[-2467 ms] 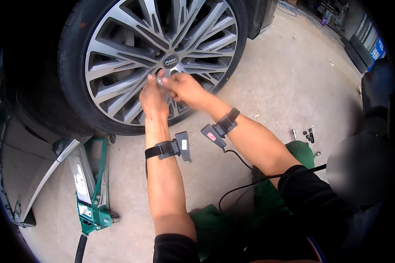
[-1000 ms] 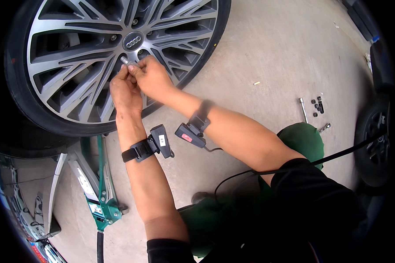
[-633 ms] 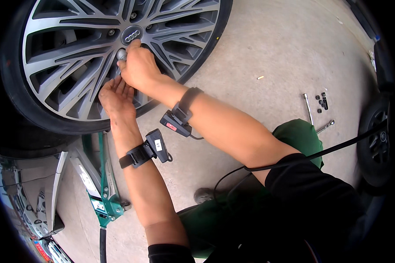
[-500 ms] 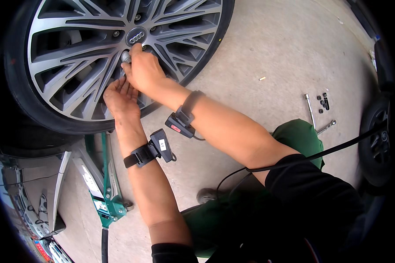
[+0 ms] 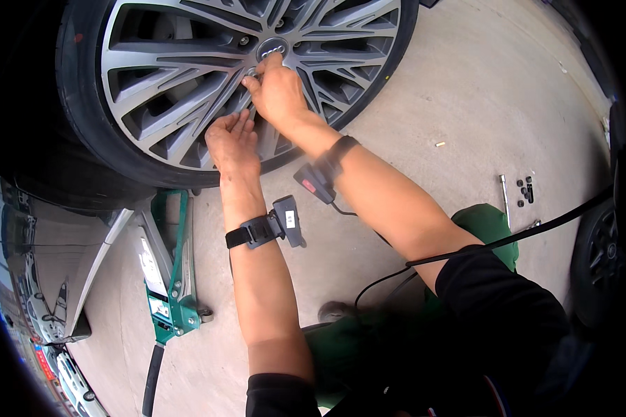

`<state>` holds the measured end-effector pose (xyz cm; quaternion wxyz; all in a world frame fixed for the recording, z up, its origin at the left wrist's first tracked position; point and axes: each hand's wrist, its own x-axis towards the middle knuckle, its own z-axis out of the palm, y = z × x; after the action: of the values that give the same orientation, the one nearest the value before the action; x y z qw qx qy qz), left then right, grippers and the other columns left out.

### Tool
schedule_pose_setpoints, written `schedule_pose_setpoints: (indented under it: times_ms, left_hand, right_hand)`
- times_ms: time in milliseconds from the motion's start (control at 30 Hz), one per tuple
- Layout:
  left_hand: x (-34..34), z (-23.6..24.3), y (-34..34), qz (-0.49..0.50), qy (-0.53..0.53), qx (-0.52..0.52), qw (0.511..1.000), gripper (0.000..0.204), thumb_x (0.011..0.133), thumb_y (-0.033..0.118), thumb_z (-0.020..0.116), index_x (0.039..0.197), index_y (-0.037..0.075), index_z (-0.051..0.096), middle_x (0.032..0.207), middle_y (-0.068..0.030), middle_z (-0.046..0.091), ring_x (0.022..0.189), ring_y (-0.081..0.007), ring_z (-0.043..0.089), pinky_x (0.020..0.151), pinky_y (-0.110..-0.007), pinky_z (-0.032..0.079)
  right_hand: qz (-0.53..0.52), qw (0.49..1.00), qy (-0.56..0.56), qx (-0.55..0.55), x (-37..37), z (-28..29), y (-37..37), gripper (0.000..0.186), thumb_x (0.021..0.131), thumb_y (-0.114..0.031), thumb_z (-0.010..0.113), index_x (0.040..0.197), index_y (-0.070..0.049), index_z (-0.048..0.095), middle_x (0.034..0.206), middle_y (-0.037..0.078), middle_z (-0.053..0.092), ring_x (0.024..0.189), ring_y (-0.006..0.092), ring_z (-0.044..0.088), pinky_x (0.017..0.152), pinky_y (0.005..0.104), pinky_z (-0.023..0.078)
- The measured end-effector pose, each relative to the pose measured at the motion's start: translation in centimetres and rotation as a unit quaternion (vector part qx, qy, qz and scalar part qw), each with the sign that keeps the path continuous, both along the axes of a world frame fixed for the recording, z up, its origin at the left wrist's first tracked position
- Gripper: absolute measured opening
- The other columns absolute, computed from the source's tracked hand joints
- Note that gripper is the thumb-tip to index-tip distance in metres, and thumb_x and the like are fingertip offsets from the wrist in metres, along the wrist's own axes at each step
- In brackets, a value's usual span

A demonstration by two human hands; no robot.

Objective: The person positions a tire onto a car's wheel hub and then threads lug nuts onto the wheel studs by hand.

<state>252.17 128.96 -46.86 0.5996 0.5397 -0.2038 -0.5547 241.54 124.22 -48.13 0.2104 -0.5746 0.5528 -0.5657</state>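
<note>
A car wheel (image 5: 181, 111) with silver multi-spoke rim and black tyre fills the upper left. My right hand (image 5: 279, 94) is at its hub, just below the round centre cap (image 5: 272, 48). Its thumb and index finger close on a small round silver metal piece (image 5: 252, 72) at the lower-left bolt hole; fingers partly hide it. My left hand (image 5: 235, 144) is lower on the wheel, palm up, fingers slightly bent and stretched toward the spokes. Nothing shows in it. Bolt heads (image 5: 244, 40) sit in other holes around the hub.
Below the wheel stands a green floor jack (image 5: 177, 306) with a black handle. To the right on the concrete floor lie a metal wrench (image 5: 504, 198) and several small black pieces (image 5: 520, 183). A black cable (image 5: 535, 233) crosses my right arm. Another wheel (image 5: 595, 243) stands at far right.
The view has shifted, so the wheel and hands appear farther right and higher. The silver piece is more hidden by my right fingers. My left hand is slightly farther below the right one.
</note>
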Motion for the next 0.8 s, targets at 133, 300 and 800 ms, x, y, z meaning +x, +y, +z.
schedule_pose_setpoints:
  times_ms: [133, 300, 800]
  left_hand:
    - [0.2, -0.9, -0.5, 0.051, 0.047, -0.001, 0.998, 0.022, 0.089, 0.021, 0.054, 0.103, 0.006, 0.062, 0.097, -0.0084, 0.073, 0.077, -0.0159, 0.060, 0.067, -0.029, 0.043]
    - [-0.9, -2.1, -1.4, 0.077, 0.078, -0.031, 0.994, 0.015, 0.083, 0.020, 0.056, 0.085, 0.007, 0.062, 0.079, -0.0059, 0.069, 0.061, -0.0149, 0.055, 0.055, -0.031, 0.039]
    - [-0.8, -3.3, -2.6, 0.083, 0.109, -0.065, 0.988, 0.021, 0.086, 0.024, 0.052, 0.084, 0.005, 0.061, 0.078, -0.0061, 0.065, 0.062, -0.0155, 0.052, 0.054, -0.031, 0.037]
  right_hand:
    - [-0.015, 0.995, 0.096, -0.034, 0.0, -1.1, -0.1, 0.036, 0.086, -0.016, 0.074, 0.109, 0.005, 0.057, 0.085, 0.020, 0.072, 0.083, 0.0397, 0.072, 0.077, 0.0448, 0.056]
    - [-0.016, 0.981, 0.192, -0.025, -1.1, -1.0, -1.7, 0.039, 0.099, -0.037, 0.063, 0.104, 0.002, 0.063, 0.091, 0.025, 0.072, 0.090, 0.0445, 0.070, 0.078, 0.0486, 0.054]
    - [0.005, 0.934, 0.340, 0.107, -1.8, -1.4, -2.6, 0.059, 0.106, -0.053, 0.032, 0.115, -0.006, 0.066, 0.106, 0.030, 0.069, 0.102, 0.0485, 0.065, 0.085, 0.0533, 0.051]
